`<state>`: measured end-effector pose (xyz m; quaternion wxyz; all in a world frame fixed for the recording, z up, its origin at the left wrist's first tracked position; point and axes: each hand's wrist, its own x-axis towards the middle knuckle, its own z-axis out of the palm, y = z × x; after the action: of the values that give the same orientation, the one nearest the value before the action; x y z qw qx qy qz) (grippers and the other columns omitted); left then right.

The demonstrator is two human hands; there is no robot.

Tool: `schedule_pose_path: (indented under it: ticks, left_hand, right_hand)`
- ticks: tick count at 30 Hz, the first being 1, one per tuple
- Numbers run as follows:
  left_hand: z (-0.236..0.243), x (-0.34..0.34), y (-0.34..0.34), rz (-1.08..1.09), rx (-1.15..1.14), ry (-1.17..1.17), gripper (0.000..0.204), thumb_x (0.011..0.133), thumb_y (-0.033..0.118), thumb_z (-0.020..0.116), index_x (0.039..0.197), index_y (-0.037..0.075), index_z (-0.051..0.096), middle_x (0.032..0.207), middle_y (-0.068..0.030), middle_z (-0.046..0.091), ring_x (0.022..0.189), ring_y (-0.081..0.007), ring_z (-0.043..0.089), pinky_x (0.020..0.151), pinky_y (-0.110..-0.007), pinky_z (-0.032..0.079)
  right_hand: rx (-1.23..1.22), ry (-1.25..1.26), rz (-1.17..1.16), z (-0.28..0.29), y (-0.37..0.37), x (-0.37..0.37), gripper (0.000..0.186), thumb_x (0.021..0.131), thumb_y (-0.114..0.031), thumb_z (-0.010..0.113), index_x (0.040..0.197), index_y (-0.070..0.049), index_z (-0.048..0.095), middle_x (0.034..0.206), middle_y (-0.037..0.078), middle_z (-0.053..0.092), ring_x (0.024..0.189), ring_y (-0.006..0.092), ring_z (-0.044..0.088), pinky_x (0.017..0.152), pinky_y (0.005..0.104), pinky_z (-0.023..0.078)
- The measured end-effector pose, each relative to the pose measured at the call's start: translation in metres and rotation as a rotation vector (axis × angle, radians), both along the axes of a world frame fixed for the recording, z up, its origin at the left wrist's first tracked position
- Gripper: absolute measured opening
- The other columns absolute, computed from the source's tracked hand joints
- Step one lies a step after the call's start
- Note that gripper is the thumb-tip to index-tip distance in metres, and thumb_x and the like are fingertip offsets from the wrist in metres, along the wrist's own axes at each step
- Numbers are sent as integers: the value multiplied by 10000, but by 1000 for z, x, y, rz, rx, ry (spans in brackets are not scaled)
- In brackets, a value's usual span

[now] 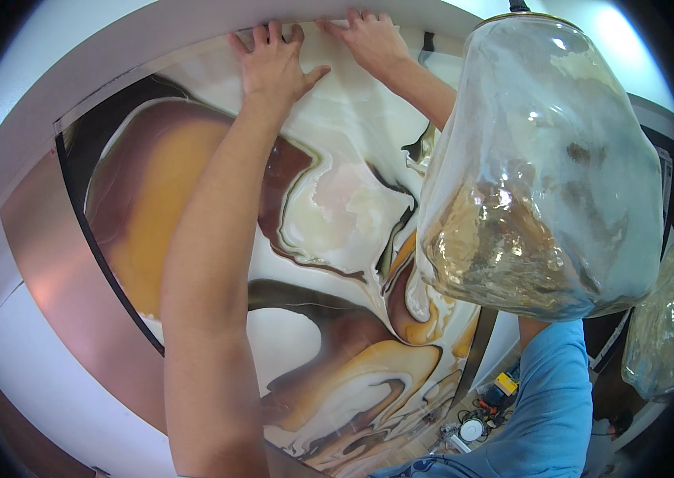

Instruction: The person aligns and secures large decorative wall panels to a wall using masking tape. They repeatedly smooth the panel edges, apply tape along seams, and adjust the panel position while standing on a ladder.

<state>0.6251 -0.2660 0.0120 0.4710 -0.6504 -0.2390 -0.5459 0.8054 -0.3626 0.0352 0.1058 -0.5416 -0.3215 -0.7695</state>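
A large glossy wall covering with a marbled swirl of white, brown, amber and black fills the middle of the view. Whether it is a stiff panel or a thin sheet, I cannot tell. My left hand lies flat on its upper part, fingers spread, fingertips near the top edge. To the right of it, my right hand rests along the same edge with its fingers stretched out. Neither hand holds anything. A glass pendant lamp hides part of my right arm.
A white border runs above the covering. A pinkish metallic strip lies beyond its black left edge. A second glass lamp hangs at the right. Below on the floor are a yellow object, a white round object and cables.
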Motion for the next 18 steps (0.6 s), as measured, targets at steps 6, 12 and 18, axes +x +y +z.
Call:
schedule_pose_path:
  ticks: [6, 12, 18]
  left_hand:
    - [0, 1, 0, 20, -15, 16, 897, 870, 766, 642, 1564, 217, 499, 1577, -127, 456, 1489, -340, 380, 1177, -754, 252]
    - [1, 3, 3, 19, -4, 12, 893, 881, 761, 630, 1571, 213, 486, 1586, -133, 448, 1490, -340, 375, 1169, -758, 255]
    - [3, 13, 17, -2, 16, 4, 887, 897, 736, 620, 1575, 183, 478, 1605, -119, 434, 1504, -339, 358, 1178, -772, 229]
  right_hand:
    - [-16, 37, -6, -1, 1, -2, 550, 1019, -188, 505, 1562, -274, 517, 1276, 153, 671, 1047, 296, 707, 822, 451, 546]
    - [-12, 21, -49, -1, 2, 2, 558, 1019, -192, 512, 1572, -269, 504, 1282, 155, 667, 1040, 294, 707, 814, 451, 546]
    - [37, -45, -36, -4, 6, 4, 556, 1021, -187, 514, 1574, -252, 502, 1292, 156, 667, 1072, 288, 703, 859, 454, 542]
